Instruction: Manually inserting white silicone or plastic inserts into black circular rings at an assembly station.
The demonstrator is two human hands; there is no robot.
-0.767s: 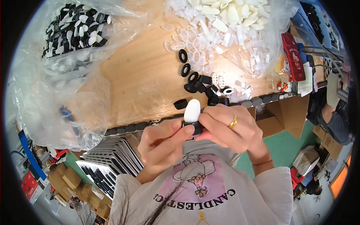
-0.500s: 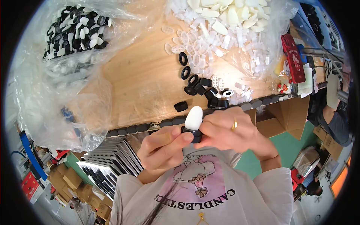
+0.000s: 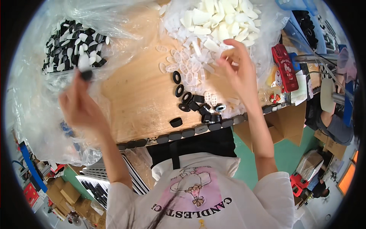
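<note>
At the far left, my left hand point(image 3: 79, 107) is raised and blurred by motion. Its fingertips pinch a small part with a black oval base and white paddle top point(image 3: 86, 74). This part is beside a clear bag holding a heap of similar black-and-white parts point(image 3: 76, 45). Over on the right, my right hand point(image 3: 240, 72) reaches out with its fingers apart and nothing in them. It is close to a pile of cream paddle-shaped pieces point(image 3: 200, 17) and translucent plastic pieces point(image 3: 190, 57). Several black oval rings and caps point(image 3: 187, 97) lie between my arms.
White slotted ovals point(image 3: 210, 98) lie by the caps. Dark oval pads point(image 3: 187, 133) line the table's front edge. A red phone case point(image 3: 285, 68) stands at the right, near a metal tube. An open cardboard box point(image 3: 284, 124) sits below the edge. Another person's arm shows far right.
My hands, together at the front edge before, have parted. The left carried the black-and-white part left toward the bag. The right let go and moved forward to the cream pile.
</note>
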